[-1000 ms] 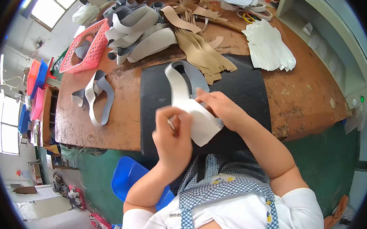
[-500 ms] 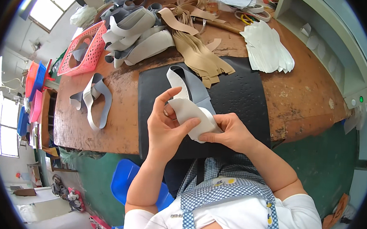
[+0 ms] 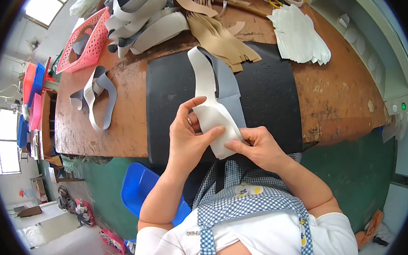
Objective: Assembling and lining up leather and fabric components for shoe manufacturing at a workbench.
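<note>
Worn wooden worktop [image 3: 335, 95] with a black mat [image 3: 270, 98] at its near edge: a white-and-grey shoe upper piece [image 3: 214, 112] is held over the mat, its near end pinched by the left hand [image 3: 189, 138], thumb across the white face, and by the fingertips of the right hand [image 3: 258, 149] at the lower edge. Judged step: the white lining is being folded or pressed onto the grey layer, so the next move likely calls for a steady pinch and edge alignment. The underside of the piece and the fingers behind it are hidden, and any glue or seam cannot be made out.
</note>
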Tool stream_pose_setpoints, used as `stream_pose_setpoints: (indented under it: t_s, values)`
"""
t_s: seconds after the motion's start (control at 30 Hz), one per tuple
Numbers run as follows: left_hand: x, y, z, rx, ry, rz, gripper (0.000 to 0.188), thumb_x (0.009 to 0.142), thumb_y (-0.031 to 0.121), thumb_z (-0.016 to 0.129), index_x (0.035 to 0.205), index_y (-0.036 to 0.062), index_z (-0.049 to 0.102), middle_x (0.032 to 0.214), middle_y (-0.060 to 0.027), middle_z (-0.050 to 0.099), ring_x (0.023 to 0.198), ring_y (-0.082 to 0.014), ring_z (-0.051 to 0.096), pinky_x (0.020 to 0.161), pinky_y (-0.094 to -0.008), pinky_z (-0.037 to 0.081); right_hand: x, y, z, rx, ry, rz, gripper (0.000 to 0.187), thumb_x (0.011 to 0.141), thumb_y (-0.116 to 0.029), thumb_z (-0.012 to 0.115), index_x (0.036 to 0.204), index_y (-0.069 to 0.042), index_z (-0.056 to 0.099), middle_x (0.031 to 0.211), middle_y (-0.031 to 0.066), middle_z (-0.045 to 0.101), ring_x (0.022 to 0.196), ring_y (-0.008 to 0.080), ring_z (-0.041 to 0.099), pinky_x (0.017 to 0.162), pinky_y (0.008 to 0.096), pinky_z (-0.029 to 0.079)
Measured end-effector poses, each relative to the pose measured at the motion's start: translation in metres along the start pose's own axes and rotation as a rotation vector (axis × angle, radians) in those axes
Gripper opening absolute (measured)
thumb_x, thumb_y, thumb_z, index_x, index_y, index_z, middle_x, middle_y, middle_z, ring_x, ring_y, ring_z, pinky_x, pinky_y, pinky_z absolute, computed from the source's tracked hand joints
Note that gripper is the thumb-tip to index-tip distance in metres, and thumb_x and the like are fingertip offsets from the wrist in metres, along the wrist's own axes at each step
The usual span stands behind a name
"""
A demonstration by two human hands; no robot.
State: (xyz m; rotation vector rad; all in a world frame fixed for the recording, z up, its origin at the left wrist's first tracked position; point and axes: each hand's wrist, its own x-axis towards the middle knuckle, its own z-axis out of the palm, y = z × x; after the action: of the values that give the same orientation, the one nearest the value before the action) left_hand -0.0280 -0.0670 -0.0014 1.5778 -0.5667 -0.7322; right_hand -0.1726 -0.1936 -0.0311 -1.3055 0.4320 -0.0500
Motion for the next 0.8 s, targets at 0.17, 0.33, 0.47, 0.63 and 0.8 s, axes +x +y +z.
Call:
stream_pose_setpoints:
  t_s: [0.17,0.33,0.47,0.63,0.8]
  values:
    - [-0.014,-0.017,0.001,-0.033,-0.009,-0.064,0.063,0.079,0.001,0.079,0.133,-0.0007,0.047,0.100,-0.0120,0.072,0.092,-0.0155,0.070,0.080,-0.0280,0.058,-0.014,0.009,-0.002,-0.126,-0.066,-0.078,0.023,0.094,-0.018,0.069,0.104,0.002,0.074,0.085,0.0048,0.072,0.079,0.0051,0.061,0.070,0.0253,0.051]
    - [-0.021,-0.014,0.005,-0.031,0.021,-0.009,0.062,0.080,0.000,0.079,0.133,-0.0001,0.048,0.100,-0.0120,0.072,0.090,-0.0150,0.071,0.081,-0.0279,0.058,-0.021,-0.004,0.008,-0.189,0.017,-0.116,0.022,0.095,-0.017,0.069,0.100,0.005,0.072,0.084,0.0049,0.071,0.078,0.0041,0.060,0.068,0.0241,0.050]
    - [-0.020,-0.008,0.007,-0.017,0.029,0.005,0.061,0.080,-0.001,0.079,0.132,-0.0004,0.049,0.097,-0.0115,0.072,0.089,-0.0148,0.071,0.081,-0.0280,0.058,-0.022,-0.008,0.004,-0.229,-0.001,0.048,0.023,0.095,-0.017,0.068,0.101,0.006,0.069,0.078,0.0007,0.066,0.068,0.0021,0.052,0.060,0.0232,0.045]
    - [-0.014,-0.010,0.003,0.082,-0.037,0.007,0.057,0.077,-0.002,0.080,0.129,0.0005,0.057,0.090,-0.0066,0.072,0.083,-0.0117,0.070,0.078,-0.0247,0.057,-0.021,-0.003,0.003,-0.176,-0.032,0.030,0.022,0.097,-0.012,0.064,0.109,0.006,0.066,0.081,-0.0001,0.065,0.071,0.0022,0.052,0.062,0.0226,0.045]
    - [-0.012,-0.018,0.003,0.100,-0.022,0.023,0.062,0.074,0.003,0.084,0.130,0.0020,0.056,0.093,-0.0046,0.069,0.085,-0.0104,0.066,0.076,-0.0238,0.054,-0.018,0.003,0.002,-0.178,-0.105,0.030,0.028,0.098,-0.007,0.061,0.124,0.005,0.061,0.092,0.0031,0.070,0.080,0.0038,0.060,0.070,0.0222,0.050]
